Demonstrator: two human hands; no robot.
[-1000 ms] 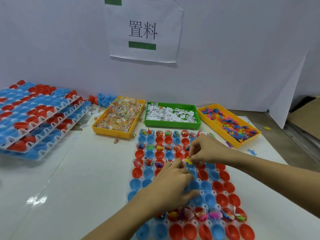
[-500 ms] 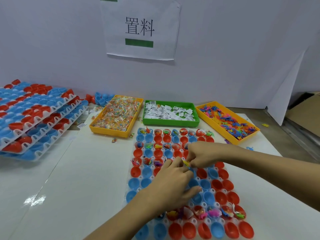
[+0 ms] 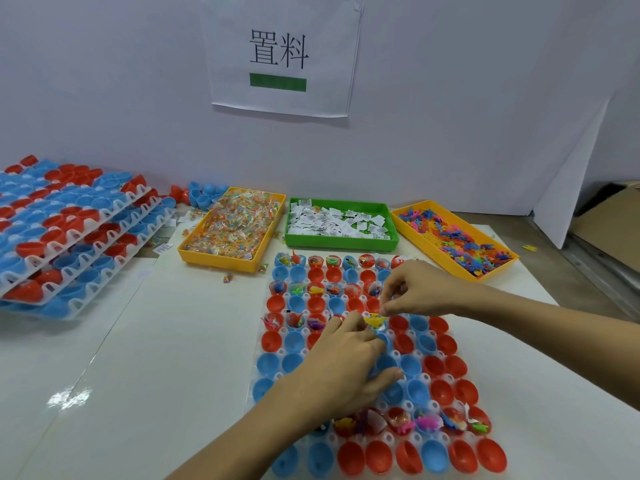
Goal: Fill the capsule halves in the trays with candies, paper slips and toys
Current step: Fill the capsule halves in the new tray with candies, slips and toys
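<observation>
Where hands (image 3: 349, 362) overlap, capsule halves (image 3: 403, 367) hidden.

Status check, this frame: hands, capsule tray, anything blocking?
Right hand pinching over yellow toy, left hand resting on tray. Middle rows mostly empty. No obstruction.

The paper sign (image 3: 282, 57) on the wall reads "置料".
</observation>
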